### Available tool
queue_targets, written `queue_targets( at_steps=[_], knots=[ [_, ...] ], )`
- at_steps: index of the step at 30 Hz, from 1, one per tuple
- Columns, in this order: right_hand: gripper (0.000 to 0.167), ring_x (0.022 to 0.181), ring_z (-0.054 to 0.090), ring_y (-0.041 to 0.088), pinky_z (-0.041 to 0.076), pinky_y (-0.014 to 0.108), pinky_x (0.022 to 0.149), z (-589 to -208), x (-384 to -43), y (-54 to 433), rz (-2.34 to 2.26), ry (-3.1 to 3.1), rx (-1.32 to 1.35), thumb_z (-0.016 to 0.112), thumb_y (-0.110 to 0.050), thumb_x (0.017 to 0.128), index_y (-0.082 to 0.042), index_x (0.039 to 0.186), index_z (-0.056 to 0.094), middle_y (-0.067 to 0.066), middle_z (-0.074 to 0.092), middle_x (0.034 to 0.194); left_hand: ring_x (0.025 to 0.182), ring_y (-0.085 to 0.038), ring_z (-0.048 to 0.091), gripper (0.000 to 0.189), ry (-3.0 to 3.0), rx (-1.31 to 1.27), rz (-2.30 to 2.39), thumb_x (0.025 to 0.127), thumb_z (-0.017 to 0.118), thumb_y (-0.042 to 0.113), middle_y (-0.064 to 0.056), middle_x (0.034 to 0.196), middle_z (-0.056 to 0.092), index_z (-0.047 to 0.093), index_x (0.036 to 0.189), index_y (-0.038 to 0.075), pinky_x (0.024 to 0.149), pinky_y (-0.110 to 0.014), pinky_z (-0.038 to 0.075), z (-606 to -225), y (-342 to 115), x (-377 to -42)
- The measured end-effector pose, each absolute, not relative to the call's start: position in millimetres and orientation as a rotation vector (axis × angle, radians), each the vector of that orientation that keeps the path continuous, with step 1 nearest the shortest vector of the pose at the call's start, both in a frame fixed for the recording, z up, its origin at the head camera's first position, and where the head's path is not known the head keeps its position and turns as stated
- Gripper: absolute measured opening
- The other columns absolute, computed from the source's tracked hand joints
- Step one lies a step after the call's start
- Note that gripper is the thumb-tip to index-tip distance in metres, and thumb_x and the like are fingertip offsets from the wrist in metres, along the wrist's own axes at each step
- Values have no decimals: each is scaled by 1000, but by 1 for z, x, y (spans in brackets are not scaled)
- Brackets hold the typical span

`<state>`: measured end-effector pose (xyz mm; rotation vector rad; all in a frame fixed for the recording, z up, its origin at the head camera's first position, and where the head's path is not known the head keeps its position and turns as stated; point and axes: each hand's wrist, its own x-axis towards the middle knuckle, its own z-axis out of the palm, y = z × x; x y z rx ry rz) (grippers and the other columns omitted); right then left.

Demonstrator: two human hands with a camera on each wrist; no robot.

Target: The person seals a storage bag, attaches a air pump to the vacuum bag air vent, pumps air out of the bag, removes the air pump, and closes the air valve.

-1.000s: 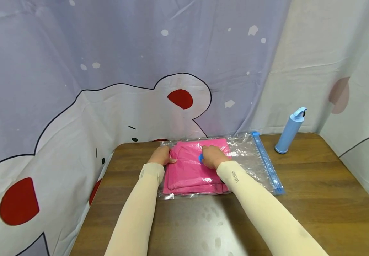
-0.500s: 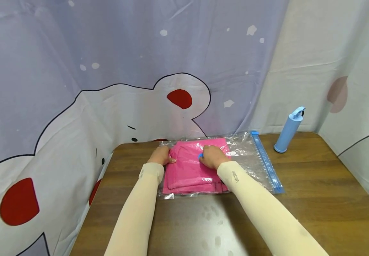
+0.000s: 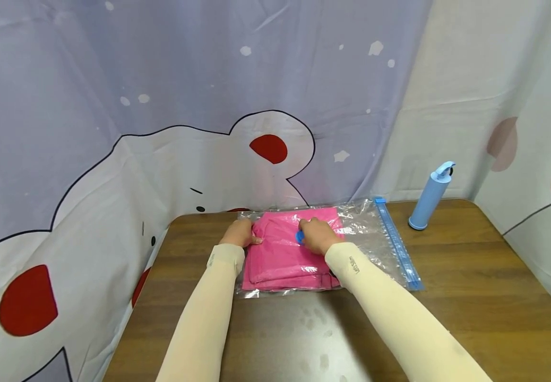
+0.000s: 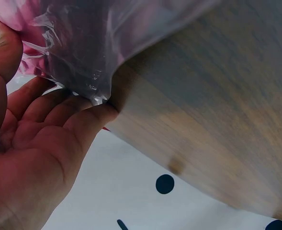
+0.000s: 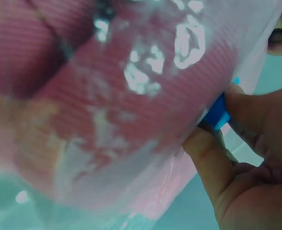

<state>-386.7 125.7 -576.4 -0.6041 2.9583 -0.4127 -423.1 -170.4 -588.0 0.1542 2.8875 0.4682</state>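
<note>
A clear vacuum storage bag (image 3: 363, 225) lies flat near the table's far edge, with folded pink cloth (image 3: 282, 262) inside its left part. My left hand (image 3: 239, 232) grips the bag's left edge. In the left wrist view its thumb (image 4: 4, 50) is on top of the bag, and the fingers reach under the plastic. Over the cloth, my right hand (image 3: 318, 235) pinches the round blue valve cap (image 3: 300, 237) on the bag. The right wrist view shows the blue cap (image 5: 217, 114) between thumb and finger, partly hidden by them.
A light blue hand pump (image 3: 429, 200) stands on the wooden table (image 3: 476, 281), right of the bag. The bag's blue zip strip (image 3: 398, 241) runs down its right end, with a slider (image 3: 380, 200) at the top. A patterned curtain (image 3: 184, 79) hangs behind.
My right hand's fingers shift and turn slightly at the blue cap, and a bit more of the cap shows now than half a second ago. My left hand and the bag stay in place.
</note>
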Motion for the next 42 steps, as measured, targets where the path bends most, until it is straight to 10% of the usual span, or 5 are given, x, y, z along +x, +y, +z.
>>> queue_targets(
  at_steps=[7, 15, 23, 31, 42],
  knots=[
    [77, 115, 76, 43, 64, 59, 106, -579, -398, 131, -571, 2920, -510, 87, -54, 93, -7, 149, 62, 22, 76, 128, 100, -26, 73, 43, 2891, 156, 462, 89, 98, 46, -7, 101, 82, 81, 108, 11, 98, -48, 64, -598, -176, -432],
    [38, 83, 69, 25, 63, 49, 86, -580, -403, 128, -526, 2985, -501, 88, -48, 95, -14, 94, 72, 3, 75, 88, 104, -26, 73, 52, 2898, 165, 438, 90, 95, 50, -8, 107, 83, 82, 118, 9, 100, -48, 64, -598, -175, -431],
    [33, 118, 77, 31, 67, 55, 92, -564, -391, 126, -446, 2956, -520, 93, -31, 95, -22, 125, 84, 6, 83, 128, 100, -23, 71, 48, 2880, 141, 466, 90, 96, 48, -6, 105, 82, 82, 117, 11, 97, -45, 64, -597, -174, -430],
    [82, 131, 76, 35, 67, 57, 95, -564, -395, 126, -530, 2944, -494, 98, -49, 84, -24, 155, 65, 13, 76, 147, 96, -23, 71, 42, 2881, 136, 474, 91, 97, 44, -5, 100, 80, 81, 110, 11, 93, -43, 63, -596, -175, -429],
    [24, 102, 76, 28, 67, 60, 78, -578, -393, 118, -353, 3044, -540, 87, -34, 98, -18, 115, 78, 6, 76, 113, 118, -33, 77, 55, 2904, 151, 426, 91, 95, 50, -13, 118, 84, 82, 124, 8, 109, -52, 63, -595, -173, -427]
  ],
)
